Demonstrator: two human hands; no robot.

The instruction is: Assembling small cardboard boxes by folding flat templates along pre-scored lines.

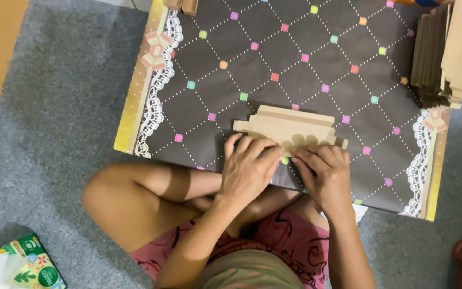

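**Bare arms, pink patterned shorts**

The person wore pink shorts marked with dark, looping line patterns. A band of olive-tan cloth showed at the bottom of the view, over the waist. Both arms were bare, with no sleeves, watch or bracelets. The left hand and right hand carried no rings or gloves, and the fingers had short, plain nails. The legs were bare below the shorts.

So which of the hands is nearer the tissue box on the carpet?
Left. The left hand presses the flat cardboard piece, on the side toward the tissue box; the right hand lies farther away.
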